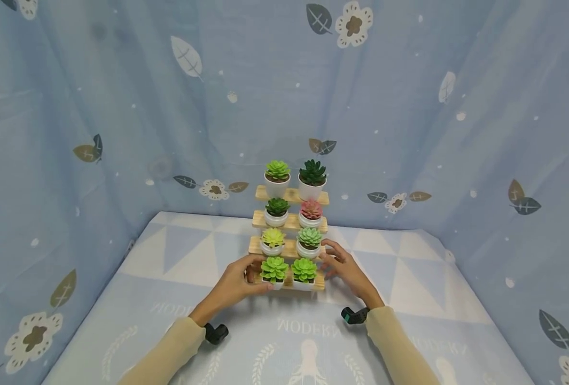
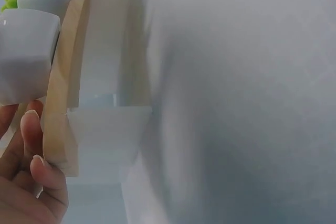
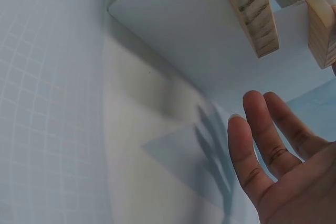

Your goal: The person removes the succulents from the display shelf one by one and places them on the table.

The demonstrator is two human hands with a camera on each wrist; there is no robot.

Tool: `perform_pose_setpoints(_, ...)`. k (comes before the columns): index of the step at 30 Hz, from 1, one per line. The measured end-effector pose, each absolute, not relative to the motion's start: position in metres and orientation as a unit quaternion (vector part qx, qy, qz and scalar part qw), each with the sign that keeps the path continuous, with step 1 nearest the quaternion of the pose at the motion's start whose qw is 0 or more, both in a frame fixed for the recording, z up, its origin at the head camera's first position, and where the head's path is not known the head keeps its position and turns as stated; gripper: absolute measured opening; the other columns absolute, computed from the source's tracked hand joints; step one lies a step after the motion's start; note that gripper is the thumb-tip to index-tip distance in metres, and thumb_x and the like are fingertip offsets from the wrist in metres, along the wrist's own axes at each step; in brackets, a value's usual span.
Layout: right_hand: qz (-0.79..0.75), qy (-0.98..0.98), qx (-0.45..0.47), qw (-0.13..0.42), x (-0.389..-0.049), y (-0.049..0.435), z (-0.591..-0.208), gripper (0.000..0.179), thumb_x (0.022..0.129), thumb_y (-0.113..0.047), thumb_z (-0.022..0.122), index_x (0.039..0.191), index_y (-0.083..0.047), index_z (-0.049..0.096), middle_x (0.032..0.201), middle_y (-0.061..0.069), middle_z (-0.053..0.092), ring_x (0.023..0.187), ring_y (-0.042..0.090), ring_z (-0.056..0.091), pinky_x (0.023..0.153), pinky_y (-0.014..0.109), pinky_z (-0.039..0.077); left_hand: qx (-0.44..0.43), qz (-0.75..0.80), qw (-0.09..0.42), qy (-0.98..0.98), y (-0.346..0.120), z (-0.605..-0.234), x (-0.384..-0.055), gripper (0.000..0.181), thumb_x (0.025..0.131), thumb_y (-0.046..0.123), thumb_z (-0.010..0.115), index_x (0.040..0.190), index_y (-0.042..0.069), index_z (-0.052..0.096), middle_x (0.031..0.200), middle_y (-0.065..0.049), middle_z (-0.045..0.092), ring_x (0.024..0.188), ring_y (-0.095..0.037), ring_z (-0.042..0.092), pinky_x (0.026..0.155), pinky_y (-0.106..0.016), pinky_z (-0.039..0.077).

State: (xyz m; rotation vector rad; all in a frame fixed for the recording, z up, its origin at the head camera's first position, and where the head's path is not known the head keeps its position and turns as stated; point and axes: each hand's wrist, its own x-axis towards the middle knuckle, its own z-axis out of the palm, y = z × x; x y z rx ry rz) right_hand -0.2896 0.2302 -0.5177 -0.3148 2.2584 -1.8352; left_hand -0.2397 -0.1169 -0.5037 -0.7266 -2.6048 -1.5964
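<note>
A tiered stand with pale wooden shelves [image 1: 290, 247] and white side panels [image 3: 173, 30] holds potted succulents in two columns. My left hand [image 1: 233, 280] grips the bright green succulent in a white pot [image 1: 274, 269] at the left of the lowest shelf, thumb in front, fingers at its side. In the left wrist view, fingertips [image 2: 31, 129] lie beside that pot [image 2: 26, 56] and the shelf end. My right hand [image 1: 345, 269] is at the stand's right side, fingers spread near the pale green succulent [image 1: 309, 238]. Three of its fingers [image 3: 257, 124] extend below the shelf ends.
Another bright green succulent [image 1: 304, 270] stands on the lowest shelf's right. Higher up are yellow-green [image 1: 273, 237], pink [image 1: 311, 209] and dark green [image 1: 312, 172] ones. A patterned cloth [image 1: 178, 289] covers the table; a blue floral curtain [image 1: 265, 107] hangs behind and at both sides.
</note>
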Motion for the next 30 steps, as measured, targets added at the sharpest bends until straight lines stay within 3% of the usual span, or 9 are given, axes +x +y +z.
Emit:
perform_pose_setpoints(4, -0.626, 0.765, -0.106, 0.106, -0.2897, 0.2314, -0.5186, 0.049, 0.106, -0.039, 0.059, 0.152, -0.027, 0.045, 0.147, 0.020, 0.047, 0.114, 0.048, 0.057, 0.086, 0.063, 0.053, -0.235, -0.508, -0.003, -0.829, -0.1168, -0.5017, -0.2410, 0.069, 0.080, 0.042, 0.090, 0.138, 0.019, 0.061, 0.087, 0.002, 0.065, 0.082, -0.014, 0.063, 0.083, -0.039, 0.054)
perform_pose_setpoints(13, -0.626, 0.765, -0.110, 0.101, -0.2920, 0.2320, -0.5223, 0.049, 0.105, -0.042, 0.061, 0.151, -0.030, 0.047, 0.148, 0.018, 0.047, 0.110, 0.041, 0.061, 0.081, 0.051, 0.058, -0.234, -0.508, -0.004, -0.829, -0.1171, -0.5008, -0.2421, 0.066, 0.080, 0.039, 0.090, 0.136, 0.018, 0.063, 0.078, 0.003, 0.062, 0.080, -0.014, 0.063, 0.082, -0.037, 0.054)
perform_pose_setpoints(20, -0.624, 0.767, -0.114, 0.100, -0.2918, 0.2305, -0.5202, 0.050, 0.104, -0.044, 0.062, 0.150, -0.031, 0.048, 0.147, 0.016, 0.048, 0.108, 0.037, 0.062, 0.081, 0.052, 0.058, -0.244, -0.507, 0.000, -0.827, -0.1173, -0.5019, -0.2419, 0.071, 0.080, 0.039, 0.090, 0.140, 0.015, 0.061, 0.087, -0.002, 0.065, 0.073, -0.017, 0.060, 0.068, -0.032, 0.052)
perform_pose_setpoints(30, -0.621, 0.769, -0.122, 0.096, -0.2884, 0.2306, -0.5218, 0.049, 0.106, -0.042, 0.059, 0.152, -0.030, 0.046, 0.145, 0.019, 0.049, 0.107, 0.036, 0.063, 0.080, 0.049, 0.058, -0.244, -0.508, -0.009, -0.826, -0.1190, -0.4992, -0.2398, 0.073, 0.080, 0.038, 0.090, 0.141, 0.013, 0.060, 0.086, -0.001, 0.064, 0.073, -0.017, 0.061, 0.066, -0.033, 0.052)
